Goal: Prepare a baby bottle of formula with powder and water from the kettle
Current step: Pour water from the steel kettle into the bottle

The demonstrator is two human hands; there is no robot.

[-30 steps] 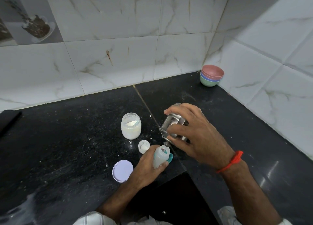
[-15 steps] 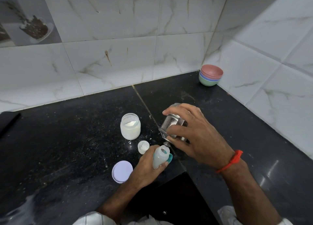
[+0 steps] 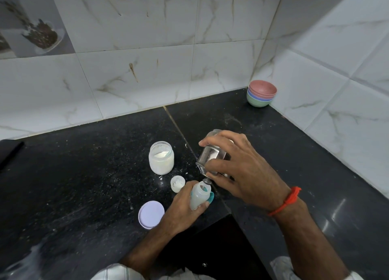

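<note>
We see the baby bottle standing on the black speckled surface, near its front edge. The left hand has its grip wrapped around the bottle's pale body, with a teal part showing just beside the fingertips. Right above the bottle's open mouth, the right hand holds a shiny metal kettle, tilted so that its small spout touches or nearly touches the bottle's rim; we cannot tell which. That grip is curled over the kettle from above, fingers spread across its top and side. An orange thread band circles the right wrist.

Behind and to the left of the bottle stands an open powder jar, white powder visible inside. A small white cap with powder traces lies between the jar and the bottle, just beside the left hand. The jar's round lilac lid lies flat to the left of the bottle, near the left wrist. Well behind the bottle, in the tiled corner, sits a stack of bowls, pink on top, then blue and green.

We can read no label, brand or writing on any of these things.
</note>
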